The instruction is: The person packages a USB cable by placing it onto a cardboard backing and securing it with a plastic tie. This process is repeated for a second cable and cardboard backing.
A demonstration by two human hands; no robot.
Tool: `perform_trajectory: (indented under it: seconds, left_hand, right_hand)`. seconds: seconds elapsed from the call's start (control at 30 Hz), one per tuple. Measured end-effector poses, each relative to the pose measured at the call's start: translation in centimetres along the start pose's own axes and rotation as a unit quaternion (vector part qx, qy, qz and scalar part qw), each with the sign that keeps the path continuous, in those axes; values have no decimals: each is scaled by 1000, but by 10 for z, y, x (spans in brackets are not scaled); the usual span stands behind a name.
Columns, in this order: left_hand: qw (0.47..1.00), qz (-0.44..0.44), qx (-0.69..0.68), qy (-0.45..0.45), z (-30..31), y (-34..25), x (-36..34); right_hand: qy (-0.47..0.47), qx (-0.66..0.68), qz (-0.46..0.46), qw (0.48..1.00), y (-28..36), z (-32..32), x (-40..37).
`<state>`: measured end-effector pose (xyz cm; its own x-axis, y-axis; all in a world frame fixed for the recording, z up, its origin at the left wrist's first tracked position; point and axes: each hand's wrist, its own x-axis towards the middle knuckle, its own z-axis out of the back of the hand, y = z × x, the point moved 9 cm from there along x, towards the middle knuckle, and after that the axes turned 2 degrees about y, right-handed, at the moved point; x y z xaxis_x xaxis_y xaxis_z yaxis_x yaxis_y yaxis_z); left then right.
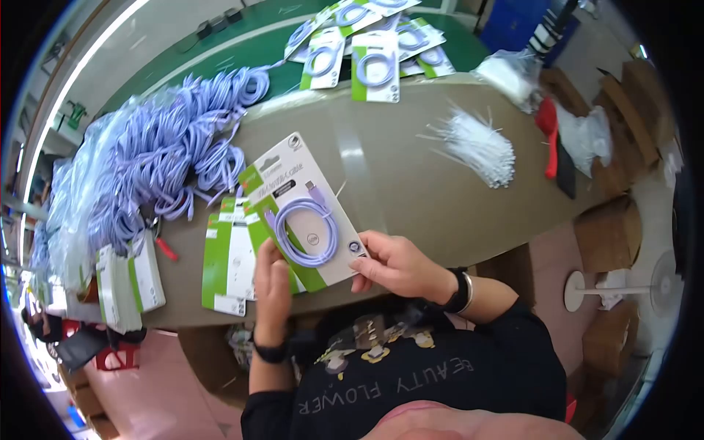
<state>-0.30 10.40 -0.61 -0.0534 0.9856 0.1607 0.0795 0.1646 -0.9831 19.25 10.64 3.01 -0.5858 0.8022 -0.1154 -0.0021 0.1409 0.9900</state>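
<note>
My right hand grips the lower right corner of a white-and-green retail card, thumb on the front. Fixed to the card's front is a coiled lilac USB cable, its plug near the middle. My left hand is raised beside the card's lower left edge, fingers extended upward and a little blurred, with nothing seen in them. Behind and left of the held card lie several more green-and-white cards on the table.
A big heap of lilac cables covers the table's left side. Card stacks and red-handled pliers sit near its left edge. Carded cables pile up at the back. White cable ties and a red-handled tool lie right.
</note>
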Motion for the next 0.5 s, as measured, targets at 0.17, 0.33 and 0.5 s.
perform_trajectory:
  seconds: [0.17,0.33,0.5]
  left_hand:
    - [864,-42,500,-31,54,-20,1]
    - [756,-23,650,-72,65,-21,-16]
    - [785,-8,619,-29,22,-32,-28]
  right_hand:
    - [-94,-62,65,991,83,100,34]
    - [-319,42,131,938,145,231,125]
    - [-212,-163,40,963,90,167,187]
